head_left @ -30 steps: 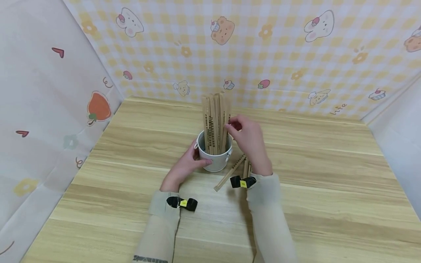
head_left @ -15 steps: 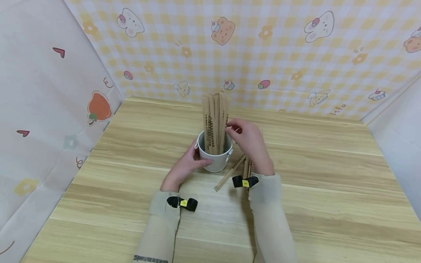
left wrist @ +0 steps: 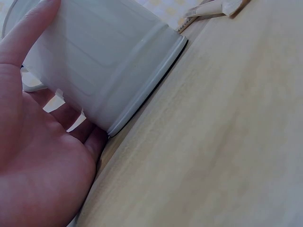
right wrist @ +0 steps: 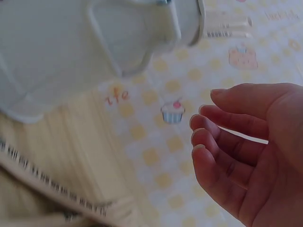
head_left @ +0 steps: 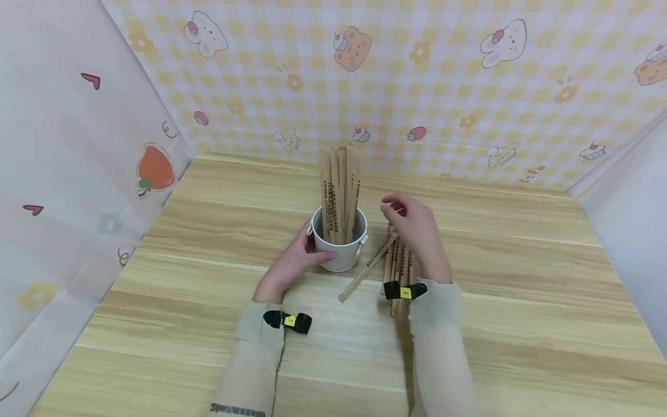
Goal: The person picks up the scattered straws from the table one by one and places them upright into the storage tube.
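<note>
My left hand (head_left: pixel 294 263) grips a small white metal bucket (head_left: pixel 340 258) from its left side, the thumb across the front and the fingers round the back. In the left wrist view the bucket (left wrist: pixel 109 61) has its base on the wooden table. Several slim brown paper-wrapped sticks (head_left: pixel 336 197) with dark printing stand upright inside it. Right of the bucket, my right hand (head_left: pixel 414 229) hovers over a loose pile of the same wrapped sticks (head_left: pixel 401 260). In the right wrist view the fingers of the right hand (right wrist: pixel 246 146) are loosely bent, with nothing between them and the thumb.
One wrapped stick (head_left: pixel 359 278) lies slantwise between the bucket and the pile. A yellow-checked cloth wall (head_left: pixel 312 98) with cartoon prints borders the table's back edge, and a white printed sheet (head_left: pixel 94 191) stands along the left. The table (head_left: pixel 521 324) is wood-grained.
My right hand has let go at the wrapped sticks in the bucket and moved right, over the pile, uncovering more of it. The left hand and the bucket have stayed put.
</note>
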Demonstrator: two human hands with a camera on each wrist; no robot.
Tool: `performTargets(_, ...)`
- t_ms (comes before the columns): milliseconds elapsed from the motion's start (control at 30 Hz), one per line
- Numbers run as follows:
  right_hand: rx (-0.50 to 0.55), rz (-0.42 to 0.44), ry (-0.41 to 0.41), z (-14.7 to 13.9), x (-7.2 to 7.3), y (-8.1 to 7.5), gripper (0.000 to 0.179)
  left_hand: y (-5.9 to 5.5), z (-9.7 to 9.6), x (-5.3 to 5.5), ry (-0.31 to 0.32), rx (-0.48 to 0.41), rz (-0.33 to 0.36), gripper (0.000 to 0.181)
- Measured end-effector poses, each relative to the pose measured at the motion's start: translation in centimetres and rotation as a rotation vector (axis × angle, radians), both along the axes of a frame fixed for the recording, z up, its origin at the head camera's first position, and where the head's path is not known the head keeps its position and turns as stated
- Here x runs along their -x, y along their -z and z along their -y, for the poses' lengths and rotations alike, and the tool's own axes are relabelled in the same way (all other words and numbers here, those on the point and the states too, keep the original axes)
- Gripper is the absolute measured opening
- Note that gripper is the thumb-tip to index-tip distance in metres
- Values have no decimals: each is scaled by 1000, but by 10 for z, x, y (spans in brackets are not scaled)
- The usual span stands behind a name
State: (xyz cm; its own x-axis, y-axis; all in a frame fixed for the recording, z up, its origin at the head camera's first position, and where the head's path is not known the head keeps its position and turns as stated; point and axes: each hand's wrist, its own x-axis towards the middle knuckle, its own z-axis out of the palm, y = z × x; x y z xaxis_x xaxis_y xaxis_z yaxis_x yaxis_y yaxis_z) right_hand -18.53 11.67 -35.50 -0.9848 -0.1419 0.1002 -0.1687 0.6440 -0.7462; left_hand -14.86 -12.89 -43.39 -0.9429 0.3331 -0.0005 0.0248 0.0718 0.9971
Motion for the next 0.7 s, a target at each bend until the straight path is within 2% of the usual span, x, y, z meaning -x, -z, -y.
performTargets(200,27,36,15,-17,-4,9,33,-15,1,-4,15,-29,13,95)
performTargets(433,89,65,98,-37,-2,17,36,-16,0,-5,15,-33,9,94)
performTargets(500,93,74,129,-43,-2,19,37,-22,-1,-8,21,-27,13,93)
performTargets(700,16,109,177,-54,-1,22,41,-23,-3,-8,29,-34,12,91)
